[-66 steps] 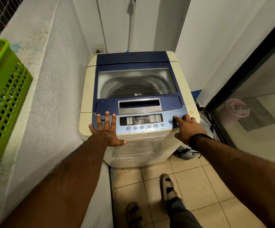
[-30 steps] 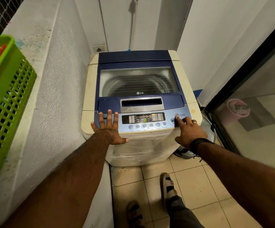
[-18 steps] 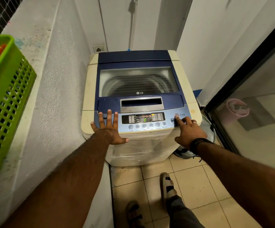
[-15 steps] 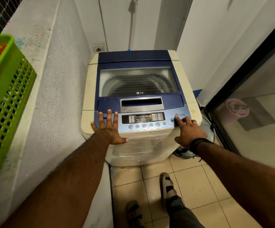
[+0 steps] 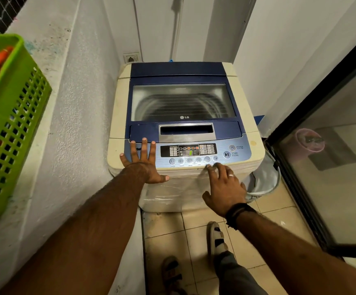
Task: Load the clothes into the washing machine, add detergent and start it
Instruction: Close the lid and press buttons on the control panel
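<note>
Washer (image 5: 117, 116) stands at our twelve o'clock, lid shut, panel (image 5: 243, 160) lit. We note our left hand (image 5: 144, 161) lying flat on the panel's left end, fingers straight and spread. Our right hand (image 5: 223, 186) hovers at the front edge below the button row, fingers loosely extended and blurred, gripping nothing. Basket (image 5: 13, 116) with orange cloth sits at nine o'clock on the ledge.

We saw the left hand (image 5: 144, 160) flat on the washing machine (image 5: 183, 133) panel at centre frame, the right hand (image 5: 223, 186) with spread fingers just below its buttons, and a green basket (image 5: 13, 124) at left.
</note>
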